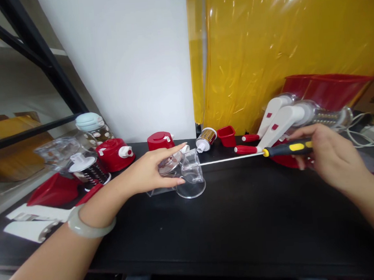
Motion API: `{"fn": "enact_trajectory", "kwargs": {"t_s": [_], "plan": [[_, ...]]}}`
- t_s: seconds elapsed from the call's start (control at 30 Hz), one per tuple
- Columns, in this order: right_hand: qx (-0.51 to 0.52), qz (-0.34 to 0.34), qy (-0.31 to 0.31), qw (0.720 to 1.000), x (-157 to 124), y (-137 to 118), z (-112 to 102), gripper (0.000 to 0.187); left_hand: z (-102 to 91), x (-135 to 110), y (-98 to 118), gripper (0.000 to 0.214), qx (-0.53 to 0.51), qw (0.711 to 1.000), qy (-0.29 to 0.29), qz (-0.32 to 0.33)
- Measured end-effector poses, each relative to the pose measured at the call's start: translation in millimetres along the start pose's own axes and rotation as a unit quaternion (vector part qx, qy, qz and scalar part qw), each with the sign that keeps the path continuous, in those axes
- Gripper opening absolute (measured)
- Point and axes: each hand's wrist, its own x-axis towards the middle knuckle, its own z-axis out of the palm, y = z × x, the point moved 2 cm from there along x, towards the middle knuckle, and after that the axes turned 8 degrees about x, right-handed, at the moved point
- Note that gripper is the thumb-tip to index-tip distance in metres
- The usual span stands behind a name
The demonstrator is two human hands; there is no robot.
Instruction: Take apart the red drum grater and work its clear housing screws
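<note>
My left hand (158,170) grips a clear plastic grater housing (193,184) lying on its side on the black table (232,222). Its thumb and forefinger reach around the housing. In my right hand (333,154) is a long screwdriver (291,149) with a black and yellow handle. Its thin metal shaft points left, and the tip meets or overlaps the clear part; exact contact I cannot tell. Behind the housing sit a red base (160,140) and a grater drum (206,139) with a white end. A small red cup (227,136) stands beside the drum.
White crank handles (279,124) with red grips, fitted to clear housings, stand at right by red hoppers (328,88). On the left are another red base (115,154), a drum (87,169), a red hopper (53,189), a light-blue-lidded bottle (90,121) and a black shelf frame (37,52).
</note>
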Motion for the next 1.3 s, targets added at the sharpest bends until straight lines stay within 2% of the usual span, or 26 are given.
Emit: {"fn": "enact_trajectory", "kwargs": {"t_s": [0.07,0.13,0.3,0.47,0.57,0.67,0.73,0.8,0.9,1.0,1.17,1.3], "plan": [[-0.037,-0.015,0.033,0.999,0,1,-5,0.043,0.0,0,0,0.091,-0.001,1.0,0.002,0.003],[0.025,-0.027,0.049,0.998,0,0,-6,0.037,0.0,0,0,0.091,-0.002,1.0,0.004,0.006],[0.188,-0.008,0.02,0.982,0,-12,-1,0.038,0.0,1,1,0.091,-0.002,1.0,0.0,0.005],[0.255,0.037,0.006,0.966,2,-11,4,0.042,-0.1,1,1,0.089,-0.001,1.0,0.003,0.005],[0.191,0.022,-0.017,0.981,1,-4,4,0.05,0.0,1,1,0.09,-0.001,1.0,0.004,0.006],[0.009,-0.003,-0.037,0.999,-1,-1,-1,0.051,0.4,0,0,0.091,-0.001,1.0,0.003,0.005],[-0.139,-0.042,-0.022,0.989,-1,-3,-6,0.049,0.7,0,-1,0.091,-0.001,1.0,0.002,0.005],[-0.198,-0.075,-0.004,0.977,0,-4,-9,0.047,1.1,0,-1,0.091,-0.002,1.0,0.001,0.004],[-0.087,-0.078,0.002,0.993,3,0,-11,0.034,1.0,0,-1,0.092,-0.005,1.0,0.001,0.005],[0.027,-0.056,-0.004,0.998,3,0,-9,0.038,0.4,0,-1,0.092,-0.007,1.0,0.0,0.006],[0.18,0.031,-0.009,0.983,0,-10,0,0.057,-0.5,-1,0,0.09,-0.006,1.0,0.0,0.001],[0.222,0.054,0.045,0.972,1,-12,7,0.044,-0.3,0,1,0.091,-0.006,1.0,-0.001,0.001]]}}
